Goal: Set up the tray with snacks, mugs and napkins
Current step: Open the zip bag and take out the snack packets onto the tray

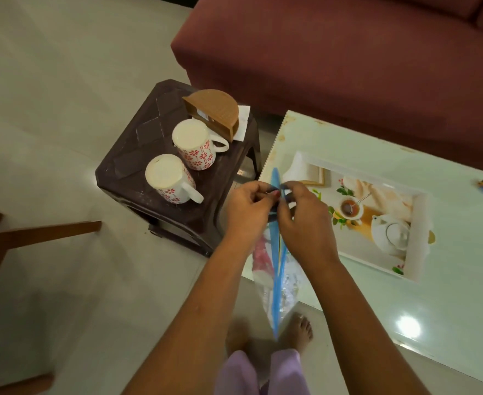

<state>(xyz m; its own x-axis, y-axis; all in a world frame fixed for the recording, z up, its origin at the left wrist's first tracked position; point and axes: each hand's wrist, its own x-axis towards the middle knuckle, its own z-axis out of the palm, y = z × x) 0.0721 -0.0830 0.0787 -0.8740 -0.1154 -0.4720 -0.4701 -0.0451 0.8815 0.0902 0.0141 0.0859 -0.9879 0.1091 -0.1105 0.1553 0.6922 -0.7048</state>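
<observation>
- Two hands are met at the blue zip strip of a clear zip-lock bag, which is held in the air at the corner of the glass-topped table.
- The left hand is pinched narrow on the near lip of the seal, and the right hand is pinched on the opposite lip; the seal appears to be in the act of being pulled apart, though whether it is open yet cannot be told.
- Something pink and white, judged to be the snacks, is seen through the plastic below the hands.
- The white tray, printed with a teapot picture, is lying empty on the table just right of the hands.
- Two red-patterned mugs are stood upside down on the dark plastic stool, beside a brown napkin holder with white napkins under it.
- Risks, as judged:
  - contents could be spilled on the floor if the seal gives way suddenly, since the bag is hanging unsupported past the table edge;
  - the thin plastic could be torn by an uneven pull.
</observation>
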